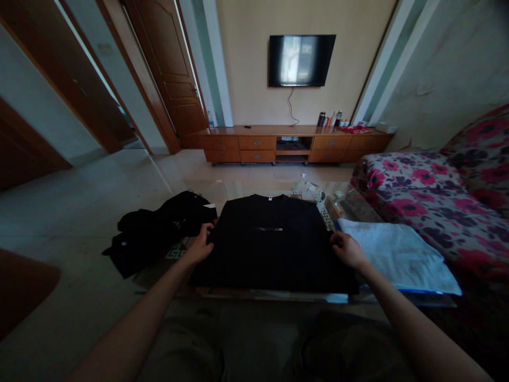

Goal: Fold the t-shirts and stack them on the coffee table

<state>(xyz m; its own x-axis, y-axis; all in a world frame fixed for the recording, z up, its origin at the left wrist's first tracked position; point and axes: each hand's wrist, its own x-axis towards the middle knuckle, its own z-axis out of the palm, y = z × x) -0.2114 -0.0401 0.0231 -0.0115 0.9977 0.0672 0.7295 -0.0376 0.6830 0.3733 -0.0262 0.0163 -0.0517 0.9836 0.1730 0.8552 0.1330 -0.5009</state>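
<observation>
A black T-shirt (274, 260) lies spread on the glass coffee table (431, 301) before me, its neckline with a small white label toward the far side. A small pale mark shows across its chest. My left hand (202, 245) pinches the shirt's left edge between thumb and fingers. At the opposite edge my right hand (347, 248) has its fingers curled closed on the fabric. Left of the shirt is a loose heap of black clothes (159, 228). A folded light-blue cloth (393, 254) rests to the right, close to my right hand.
A small glass jar (338, 198) stands beyond the light-blue cloth. The flowered sofa (413, 172) borders the table on the right. Across the tiled floor stands a low wooden TV cabinet (256, 143) with bottles and cans on top, below a wall-mounted television (301, 61).
</observation>
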